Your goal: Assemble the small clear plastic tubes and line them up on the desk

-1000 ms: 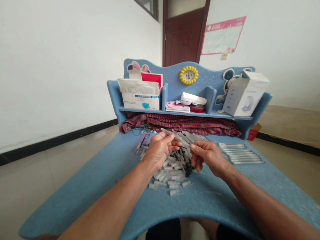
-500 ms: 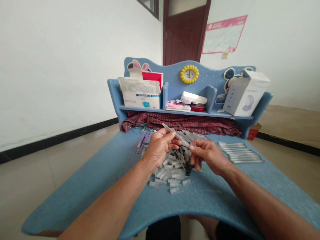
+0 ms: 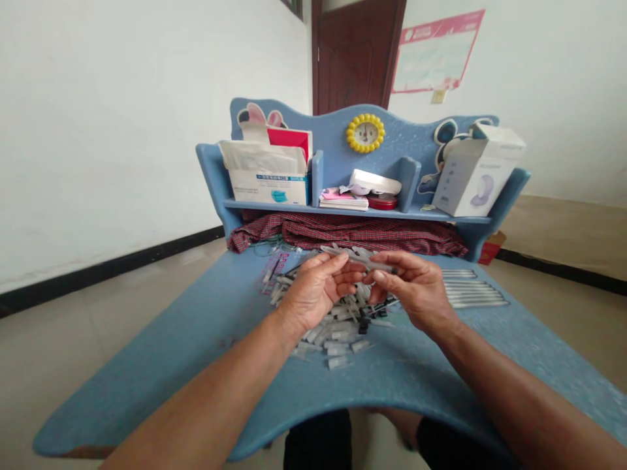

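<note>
One clear tube (image 3: 361,260), left hand (image 3: 313,294), right hand (image 3: 416,290)

1 head-worn view looks forward and down, near the desk (image 3: 206,339).

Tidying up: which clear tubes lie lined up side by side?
The row of tubes right of the right hand, laid parallel. The pile is jumbled; a single tube is pinched between that hand and the left hand.

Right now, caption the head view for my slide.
Left hand and right hand hold a clear tube above loose plastic pieces on a blue desk.
</note>
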`<move>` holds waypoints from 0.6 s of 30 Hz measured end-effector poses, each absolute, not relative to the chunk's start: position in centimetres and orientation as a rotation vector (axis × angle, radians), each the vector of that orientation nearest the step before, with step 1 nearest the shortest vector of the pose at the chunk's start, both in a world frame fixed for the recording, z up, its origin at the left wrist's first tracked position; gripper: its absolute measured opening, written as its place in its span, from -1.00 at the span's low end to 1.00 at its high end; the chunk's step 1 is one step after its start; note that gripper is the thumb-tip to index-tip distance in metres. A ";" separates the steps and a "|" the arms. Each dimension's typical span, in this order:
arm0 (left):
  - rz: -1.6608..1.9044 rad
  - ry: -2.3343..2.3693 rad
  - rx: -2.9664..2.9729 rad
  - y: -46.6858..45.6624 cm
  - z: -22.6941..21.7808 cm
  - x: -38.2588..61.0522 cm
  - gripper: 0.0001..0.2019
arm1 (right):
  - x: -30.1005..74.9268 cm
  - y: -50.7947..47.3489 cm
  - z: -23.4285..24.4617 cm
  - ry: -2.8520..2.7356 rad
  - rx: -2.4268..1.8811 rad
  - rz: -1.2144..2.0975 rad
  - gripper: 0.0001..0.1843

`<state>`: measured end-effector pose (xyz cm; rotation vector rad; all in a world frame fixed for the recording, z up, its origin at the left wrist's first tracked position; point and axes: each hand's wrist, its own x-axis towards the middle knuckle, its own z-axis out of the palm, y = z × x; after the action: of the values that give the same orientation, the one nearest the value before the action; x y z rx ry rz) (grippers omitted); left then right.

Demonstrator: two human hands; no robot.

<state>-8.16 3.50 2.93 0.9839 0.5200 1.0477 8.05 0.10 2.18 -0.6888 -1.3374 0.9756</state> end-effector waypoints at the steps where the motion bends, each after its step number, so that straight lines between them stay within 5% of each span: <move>1: 1.031 0.563 1.056 3.4 2.9 -8.2 -0.91 | 8.3 0.2 2.4 -1.329 -0.692 0.938 -0.73; 13: 0.078 0.823 2.747 0.5 3.7 -7.6 -0.89 | 12.6 1.9 4.0 -1.180 -0.682 0.908 -0.82; 18: -0.194 0.890 2.983 0.1 3.4 -7.3 -0.86 | 12.4 2.0 3.8 -1.208 -0.709 0.936 -0.82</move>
<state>-7.33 0.06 3.40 2.9831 0.8896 -0.1945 12.36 1.97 3.83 -0.7090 -1.2078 0.9356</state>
